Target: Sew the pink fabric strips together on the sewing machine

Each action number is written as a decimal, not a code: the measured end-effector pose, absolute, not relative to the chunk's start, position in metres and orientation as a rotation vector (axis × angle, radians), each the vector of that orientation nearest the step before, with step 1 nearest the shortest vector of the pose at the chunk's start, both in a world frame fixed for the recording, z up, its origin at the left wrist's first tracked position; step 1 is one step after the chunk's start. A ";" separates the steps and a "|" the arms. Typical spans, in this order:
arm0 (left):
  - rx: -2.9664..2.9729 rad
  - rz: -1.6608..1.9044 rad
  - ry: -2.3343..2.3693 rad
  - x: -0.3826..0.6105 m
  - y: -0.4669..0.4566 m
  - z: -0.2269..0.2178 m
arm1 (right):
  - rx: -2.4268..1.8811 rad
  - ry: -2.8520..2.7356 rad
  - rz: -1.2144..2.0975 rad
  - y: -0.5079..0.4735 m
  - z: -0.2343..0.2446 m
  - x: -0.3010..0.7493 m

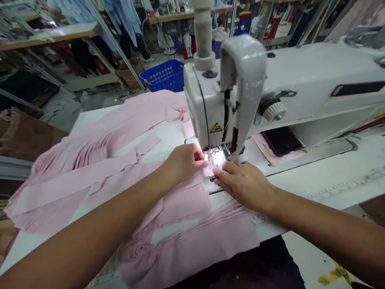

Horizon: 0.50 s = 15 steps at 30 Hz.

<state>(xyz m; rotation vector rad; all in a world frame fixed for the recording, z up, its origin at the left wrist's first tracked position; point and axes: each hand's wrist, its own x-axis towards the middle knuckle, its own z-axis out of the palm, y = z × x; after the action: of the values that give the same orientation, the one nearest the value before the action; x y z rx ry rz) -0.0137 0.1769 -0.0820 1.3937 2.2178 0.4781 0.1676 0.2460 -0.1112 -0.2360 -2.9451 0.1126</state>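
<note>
Nothing is legible; a yellow warning triangle point(215, 128) marks the sewing machine point(300, 68).

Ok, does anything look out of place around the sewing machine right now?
Yes: what looks like a dark phone lies on a pink fabric scrap on the sewing table, under the arm of the sewing machine. It looks odd sitting in the work area, close to the needle.

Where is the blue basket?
In the head view, the blue plastic basket stands beyond the far edge of the white table, just left of the white sewing machine, past the pink fabric.
</note>
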 end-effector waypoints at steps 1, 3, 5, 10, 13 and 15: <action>1.404 0.492 2.208 -0.015 0.177 -0.084 | -0.234 -2.936 0.114 0.246 -0.112 0.168; 1.444 0.523 2.183 -0.019 0.177 -0.087 | -0.226 -2.916 0.109 0.246 -0.113 0.168; 1.468 0.539 2.163 -0.021 0.177 -0.091 | -0.224 -2.899 0.104 0.246 -0.114 0.169; 1.394 0.491 2.146 -0.026 0.180 -0.098 | -0.240 -2.874 0.086 0.246 -0.116 0.169; 1.370 0.453 2.143 -0.029 0.181 -0.100 | -0.242 -2.868 0.090 0.246 -0.115 0.168; 1.432 0.416 2.153 -0.030 0.179 -0.099 | -0.245 -2.882 0.102 0.246 -0.114 0.168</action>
<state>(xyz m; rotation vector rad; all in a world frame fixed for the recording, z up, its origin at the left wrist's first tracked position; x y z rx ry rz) -0.0296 0.1791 -0.0994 1.4317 2.1528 0.4157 0.1677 0.2458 -0.1140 -0.2448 -2.8825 0.1017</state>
